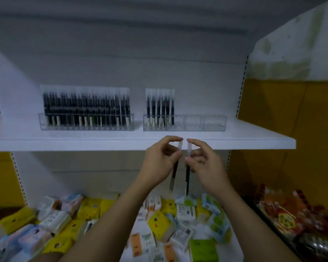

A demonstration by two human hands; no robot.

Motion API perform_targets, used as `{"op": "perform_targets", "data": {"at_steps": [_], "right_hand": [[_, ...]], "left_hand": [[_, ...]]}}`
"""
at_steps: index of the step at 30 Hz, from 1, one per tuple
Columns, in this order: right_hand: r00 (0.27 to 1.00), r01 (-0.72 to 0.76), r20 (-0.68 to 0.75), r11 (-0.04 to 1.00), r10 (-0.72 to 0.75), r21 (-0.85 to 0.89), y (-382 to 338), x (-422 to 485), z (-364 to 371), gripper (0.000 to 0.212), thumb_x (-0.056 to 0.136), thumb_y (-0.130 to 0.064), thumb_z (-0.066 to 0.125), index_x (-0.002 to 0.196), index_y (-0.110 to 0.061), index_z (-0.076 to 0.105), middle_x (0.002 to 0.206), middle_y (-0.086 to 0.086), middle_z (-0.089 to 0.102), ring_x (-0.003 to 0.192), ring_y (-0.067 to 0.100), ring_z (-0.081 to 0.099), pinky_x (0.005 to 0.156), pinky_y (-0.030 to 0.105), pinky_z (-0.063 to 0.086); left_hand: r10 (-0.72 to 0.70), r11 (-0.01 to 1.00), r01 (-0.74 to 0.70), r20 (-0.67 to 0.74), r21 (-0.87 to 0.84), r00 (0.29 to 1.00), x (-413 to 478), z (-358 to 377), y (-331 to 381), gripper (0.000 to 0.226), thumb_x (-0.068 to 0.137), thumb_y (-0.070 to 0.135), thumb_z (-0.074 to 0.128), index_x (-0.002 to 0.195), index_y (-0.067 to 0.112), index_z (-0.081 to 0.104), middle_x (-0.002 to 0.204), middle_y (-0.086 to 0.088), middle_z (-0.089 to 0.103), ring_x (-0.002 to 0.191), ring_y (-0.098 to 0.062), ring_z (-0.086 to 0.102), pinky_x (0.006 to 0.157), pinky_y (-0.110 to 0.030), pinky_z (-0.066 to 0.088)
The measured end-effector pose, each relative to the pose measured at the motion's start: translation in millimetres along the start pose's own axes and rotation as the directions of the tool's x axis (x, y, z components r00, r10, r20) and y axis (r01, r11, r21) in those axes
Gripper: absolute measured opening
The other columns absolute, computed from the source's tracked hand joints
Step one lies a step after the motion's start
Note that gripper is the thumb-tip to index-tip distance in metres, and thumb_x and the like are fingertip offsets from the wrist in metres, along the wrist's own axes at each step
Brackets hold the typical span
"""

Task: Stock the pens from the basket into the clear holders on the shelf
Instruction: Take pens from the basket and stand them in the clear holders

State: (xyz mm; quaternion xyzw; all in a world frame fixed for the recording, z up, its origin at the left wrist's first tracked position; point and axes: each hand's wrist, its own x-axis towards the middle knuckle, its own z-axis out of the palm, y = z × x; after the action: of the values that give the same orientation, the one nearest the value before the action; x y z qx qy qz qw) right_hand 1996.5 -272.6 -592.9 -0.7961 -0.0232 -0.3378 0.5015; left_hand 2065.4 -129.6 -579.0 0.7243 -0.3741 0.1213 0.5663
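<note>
Two clear holders stand on the white shelf (121, 142). The left holder (86, 125) is packed with several dark packaged pens. The right holder (204, 125) has several pens (160, 108) at its left end, and its right compartments hold nothing. In front of the shelf edge, my left hand (159, 163) pinches one packaged pen (173, 176) by its top. Beside it, my right hand (206, 163) pinches a second pen (187, 178). Both pens hang downward, nearly upright. No basket is in view.
Below the shelf, a lower shelf holds a heap of small yellow, white, blue and green packets (159, 222). Red snack bags (284, 212) lie at the lower right. Yellow panels (284, 110) flank the white shelf unit on the right.
</note>
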Motion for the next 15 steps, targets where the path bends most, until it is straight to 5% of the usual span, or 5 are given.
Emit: {"op": "perform_targets", "data": {"at_steps": [11, 15], "right_hand": [[0.991, 0.116, -0.067, 0.993, -0.119, -0.037, -42.4, 67.6, -20.7, 0.040, 0.087, -0.019, 0.070, 0.116, -0.041, 0.054, 0.095, -0.008, 0.060, 0.078, 0.009, 0.067, 0.070, 0.027, 0.059], [0.986, 0.152, -0.071, 0.988, -0.151, 0.004, -51.1, 98.7, -26.1, 0.039, 0.086, -0.015, 0.070, 0.115, -0.037, 0.056, 0.095, -0.004, 0.060, 0.077, 0.012, 0.068, 0.071, 0.034, 0.060]], "left_hand": [[0.087, 0.996, -0.085, -0.047, 0.038, 0.995, 68.7, -16.4, 53.7, 0.026, 0.086, 0.015, 0.069, 0.107, 0.029, 0.062, 0.090, 0.004, 0.065, 0.076, -0.009, 0.067, 0.071, -0.031, 0.059], [0.147, 0.987, -0.142, -0.066, 0.077, 0.987, 99.0, -26.1, 66.1, 0.027, 0.086, 0.015, 0.069, 0.110, 0.026, 0.062, 0.089, 0.004, 0.066, 0.079, -0.009, 0.066, 0.071, -0.023, 0.057]]}}
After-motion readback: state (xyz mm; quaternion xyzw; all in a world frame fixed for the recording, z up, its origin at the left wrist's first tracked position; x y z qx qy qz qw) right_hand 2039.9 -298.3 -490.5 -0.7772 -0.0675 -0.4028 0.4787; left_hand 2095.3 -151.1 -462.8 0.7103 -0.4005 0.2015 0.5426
